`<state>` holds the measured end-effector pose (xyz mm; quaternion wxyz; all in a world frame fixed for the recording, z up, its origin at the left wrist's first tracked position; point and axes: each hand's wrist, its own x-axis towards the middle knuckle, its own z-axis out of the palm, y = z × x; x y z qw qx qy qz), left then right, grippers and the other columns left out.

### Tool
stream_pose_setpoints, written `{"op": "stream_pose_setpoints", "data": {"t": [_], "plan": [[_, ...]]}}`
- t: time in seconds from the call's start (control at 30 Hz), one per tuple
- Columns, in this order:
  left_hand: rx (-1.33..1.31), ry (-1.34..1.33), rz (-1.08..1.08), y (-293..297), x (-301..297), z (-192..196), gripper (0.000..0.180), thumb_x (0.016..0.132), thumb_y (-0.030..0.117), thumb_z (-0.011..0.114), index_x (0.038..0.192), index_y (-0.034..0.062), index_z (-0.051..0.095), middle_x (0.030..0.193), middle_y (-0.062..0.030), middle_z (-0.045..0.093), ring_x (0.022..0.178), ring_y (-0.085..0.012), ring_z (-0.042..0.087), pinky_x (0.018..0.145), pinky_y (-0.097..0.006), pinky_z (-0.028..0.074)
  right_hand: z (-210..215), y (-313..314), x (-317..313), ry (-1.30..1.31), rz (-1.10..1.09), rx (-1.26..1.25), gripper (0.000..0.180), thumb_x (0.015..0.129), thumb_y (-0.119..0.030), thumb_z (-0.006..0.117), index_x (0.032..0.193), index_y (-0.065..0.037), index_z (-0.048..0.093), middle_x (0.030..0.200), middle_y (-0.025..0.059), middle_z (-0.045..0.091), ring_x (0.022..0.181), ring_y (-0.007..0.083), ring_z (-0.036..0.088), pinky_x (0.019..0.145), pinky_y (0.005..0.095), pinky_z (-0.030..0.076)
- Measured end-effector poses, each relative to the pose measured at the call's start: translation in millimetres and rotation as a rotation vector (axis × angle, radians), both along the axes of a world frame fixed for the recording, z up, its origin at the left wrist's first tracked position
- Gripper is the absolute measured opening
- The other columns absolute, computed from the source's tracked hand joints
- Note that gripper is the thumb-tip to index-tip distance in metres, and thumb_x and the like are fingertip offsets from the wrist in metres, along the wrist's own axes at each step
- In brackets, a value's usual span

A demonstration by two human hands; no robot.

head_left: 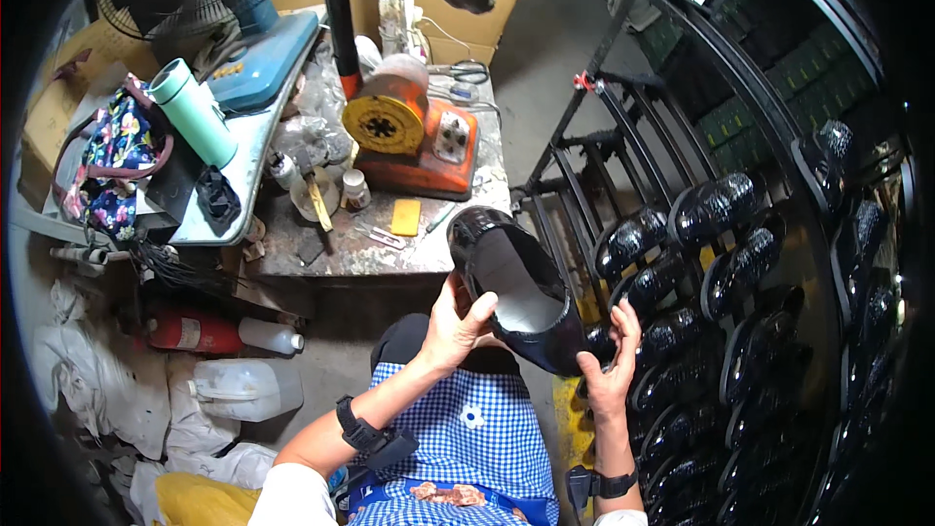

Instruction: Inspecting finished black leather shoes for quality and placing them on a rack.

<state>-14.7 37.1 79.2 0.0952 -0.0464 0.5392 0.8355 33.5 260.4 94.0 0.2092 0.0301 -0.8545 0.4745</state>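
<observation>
A glossy black slip-on shoe (550,341) is tilted in front of me, its wide opening facing up and a pale insole showing inside. My left hand (458,326) grips its left side, thumb at the rim of the opening; the other fingers are partly hidden under the shoe. Beside the shoe's lower right end is my right hand (611,360), fingers apart and slightly curled. Its thumb tip lies at the shoe's edge; whether it presses on it is hard to see.
Right of me, a black metal rack (643,151) carries rows of glossy black shoes (721,206). Ahead stands a stained workbench (390,258) with an orange machine (419,151), a yellow block (406,217) and small bottles. Left are a mint flask (192,112), a fan and a plastic jug (248,390).
</observation>
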Motion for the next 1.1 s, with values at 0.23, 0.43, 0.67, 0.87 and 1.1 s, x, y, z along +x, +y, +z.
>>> {"op": "stream_pose_setpoints", "data": {"t": [0.23, 0.43, 0.67, 0.87, 1.1], "plan": [[0.126, -0.141, -0.048, -5.5, -23.3, -1.3, 0.068, 0.082, 0.055, 0.055, 0.129, 0.0101, 0.034, 0.121, -0.0117, 0.049, 0.108, -0.0267, 0.053, 0.085, -0.05, 0.047, -28.7, 5.8, -4.6, -0.517, 0.116, -1.094, 0.064, 0.072, -0.029, 0.073, 0.121, -0.002, 0.043, 0.103, 0.0108, 0.058, 0.09, 0.0244, 0.061, 0.07, 0.0459, 0.057], [0.222, -0.107, -0.057, -4.1, -40.4, -28.2, 0.072, 0.09, 0.055, 0.039, 0.139, 0.0053, 0.021, 0.135, -0.0155, 0.038, 0.122, -0.0276, 0.043, 0.1, -0.04, 0.036, -30.1, 4.4, -51.0, -0.373, -0.019, -1.191, 0.041, 0.082, -0.024, 0.062, 0.114, -0.001, 0.049, 0.096, 0.0126, 0.063, 0.075, 0.0229, 0.066, 0.051, 0.0375, 0.059], [-0.493, 0.155, 0.051, -46.1, -2.4, -69.3, 0.049, 0.091, 0.016, 0.049, 0.134, -0.0003, 0.031, 0.118, -0.0144, 0.053, 0.094, -0.0183, 0.06, 0.08, -0.027, 0.049, -6.9, -0.3, -151.9, -0.253, 0.001, -1.068, 0.034, 0.083, -0.024, 0.061, 0.107, -0.002, 0.052, 0.096, 0.01, 0.062, 0.075, 0.0207, 0.065, 0.049, 0.0334, 0.058], [-0.604, 0.325, 0.041, -58.5, 16.4, -64.1, 0.046, 0.085, 0.009, 0.056, 0.128, 0.0016, 0.042, 0.11, -0.0133, 0.058, 0.079, -0.0139, 0.063, 0.065, -0.024, 0.052, 9.1, -22.5, -230.0, -0.205, 0.03, -1.074, 0.032, 0.081, -0.023, 0.065, 0.101, -0.001, 0.055, 0.089, 0.0104, 0.063, 0.068, 0.0202, 0.065, 0.046, 0.032, 0.057], [-0.594, 0.366, 0.028, -60.5, 11.1, -65.5, 0.046, 0.082, 0.007, 0.057, 0.126, 0.0018, 0.044, 0.107, -0.0112, 0.061, 0.069, -0.0138, 0.064, 0.059, -0.025, 0.053, 23.6, -58.5, -284.4, -0.21, -0.042, -1.166, 0.032, 0.076, -0.028, 0.07, 0.094, -0.002, 0.06, 0.087, 0.0102, 0.065, 0.065, 0.0211, 0.064, 0.047, 0.033, 0.055]]}}
